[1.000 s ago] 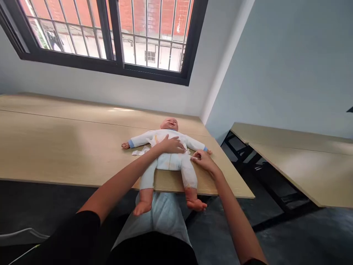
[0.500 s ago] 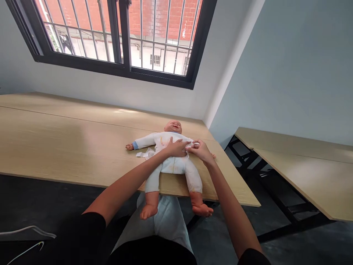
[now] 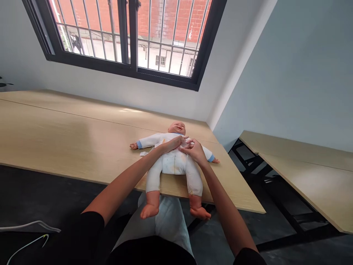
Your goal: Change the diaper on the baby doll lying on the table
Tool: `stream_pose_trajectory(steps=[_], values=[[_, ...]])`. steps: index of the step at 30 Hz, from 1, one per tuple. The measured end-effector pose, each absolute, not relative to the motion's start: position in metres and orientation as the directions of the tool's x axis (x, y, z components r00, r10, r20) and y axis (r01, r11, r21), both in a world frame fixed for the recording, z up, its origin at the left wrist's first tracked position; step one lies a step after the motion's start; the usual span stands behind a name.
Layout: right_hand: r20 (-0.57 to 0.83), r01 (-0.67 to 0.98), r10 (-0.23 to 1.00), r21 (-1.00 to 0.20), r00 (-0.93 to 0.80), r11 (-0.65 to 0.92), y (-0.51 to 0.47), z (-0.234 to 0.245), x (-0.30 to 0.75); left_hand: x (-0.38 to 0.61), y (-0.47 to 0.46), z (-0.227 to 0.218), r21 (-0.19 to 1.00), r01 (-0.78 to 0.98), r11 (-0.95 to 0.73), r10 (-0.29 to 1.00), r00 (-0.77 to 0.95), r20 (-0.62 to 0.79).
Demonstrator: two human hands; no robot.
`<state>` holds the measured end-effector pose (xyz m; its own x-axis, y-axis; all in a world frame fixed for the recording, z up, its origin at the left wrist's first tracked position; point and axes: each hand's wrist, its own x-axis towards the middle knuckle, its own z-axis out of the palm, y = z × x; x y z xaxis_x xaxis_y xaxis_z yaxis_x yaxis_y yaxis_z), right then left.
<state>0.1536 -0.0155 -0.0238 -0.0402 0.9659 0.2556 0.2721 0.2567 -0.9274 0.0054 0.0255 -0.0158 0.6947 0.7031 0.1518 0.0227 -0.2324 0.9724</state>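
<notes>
A baby doll (image 3: 176,163) in a white suit with blue cuffs lies face up on the wooden table (image 3: 110,147), its feet hanging past the near edge. Both of my hands are over its chest, close together. My left hand (image 3: 173,144) reaches across from the left, fingers bent around some white cloth (image 3: 184,144). From the right, my right hand (image 3: 193,150) pinches the same cloth between thumb and fingers. My hands partly hide this cloth, and whether it belongs to the suit I cannot tell. A loose white strip (image 3: 143,154) lies beside the doll's waist, partly behind my left forearm.
A barred window (image 3: 124,36) is in the wall behind the table. To the right, past a gap, stands a second wooden table (image 3: 303,169) on black legs. A white hanger-like wire (image 3: 27,246) shows at the lower left.
The view has shifted slightly. My hands have drawn closer together over the chest, and my left hand has gone from lying flat to bent fingers. More of the doll's arm at the right shows.
</notes>
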Motion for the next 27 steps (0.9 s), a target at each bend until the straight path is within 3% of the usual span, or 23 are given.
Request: stream_pose_trajectory(steps=[4, 10, 17, 20, 23, 27], values=[[0.366, 0.414, 0.928, -0.837, -0.066, 0.359, -0.030, -0.030, 0.149, 0.006, 0.023, -0.015, 0.987, -0.027, -0.160, 0.726, 0.674, 0.136], [0.460, 0.484, 0.873, -0.733, -0.164, 0.478, -0.048, -0.039, 0.146, 0.007, 0.017, -0.011, 0.991, -0.040, -0.124, 0.750, 0.650, 0.120], [0.477, 0.620, 0.848, -0.601, -0.230, 0.505, -0.060, -0.051, 0.152, -0.035, -0.020, -0.006, 0.924, -0.058, -0.378, 0.877, 0.297, 0.378], [0.505, 0.584, 0.831, -0.611, -0.232, 0.534, -0.067, -0.055, 0.156, -0.083, -0.041, -0.022, 0.813, 0.277, -0.512, 0.859, 0.150, 0.490], [0.557, 0.524, 0.805, -0.632, -0.206, 0.571, -0.068, -0.048, 0.161, -0.124, -0.053, -0.042, 0.696, 0.579, -0.424, 0.886, 0.105, 0.452], [0.581, 0.488, 0.796, -0.651, -0.173, 0.581, -0.063, -0.023, 0.165, -0.144, -0.054, -0.059, 0.527, 0.805, -0.273, 0.938, 0.102, 0.330]])
